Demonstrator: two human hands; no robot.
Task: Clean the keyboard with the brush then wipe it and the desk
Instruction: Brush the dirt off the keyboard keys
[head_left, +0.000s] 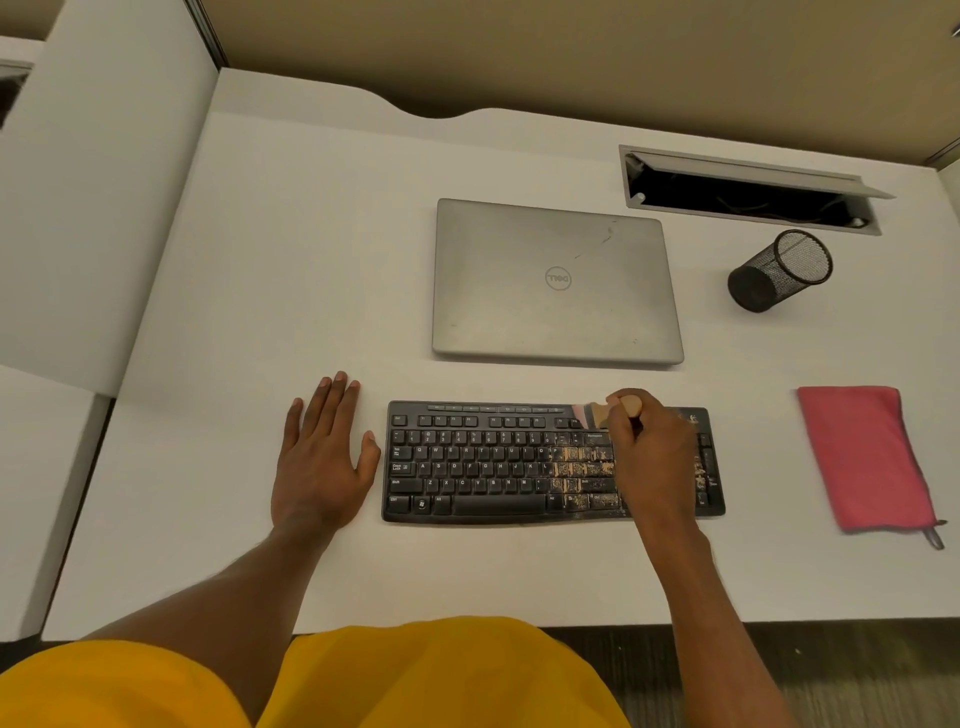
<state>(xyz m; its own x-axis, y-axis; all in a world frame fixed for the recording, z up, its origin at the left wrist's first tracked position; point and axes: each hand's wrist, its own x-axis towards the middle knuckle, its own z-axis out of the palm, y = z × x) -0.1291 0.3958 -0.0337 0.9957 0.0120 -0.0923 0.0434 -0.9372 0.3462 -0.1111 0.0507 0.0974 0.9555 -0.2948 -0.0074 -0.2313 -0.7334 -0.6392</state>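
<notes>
The white desk (249, 270) fills most of the view, with a yellow garment (415, 675) at the near edge. A closed silver laptop (556, 283) lies flat toward the middle of it, and just in front of the laptop, apart from it, sits the black keyboard (493, 467), square to the person. Far right at the back, a cable hatch (748, 189) stands open in the desktop. A pink cloth (865, 457) lies folded on the desk to the right of the keyboard, well apart from it. The left hand (322, 467) rests flat on the desk just beside the keyboard's left end — fingers straight, holding nothing. The right hand (649, 452) hovers over the keyboard's right part, its fingers curled round the wooden handle of the brush (597, 414), whose blurred bristles point left at the top key rows. A black mesh pen cup (779, 270) stands right of the laptop. Tan crumbs (576, 470) speckle the keys just left of the right hand.
</notes>
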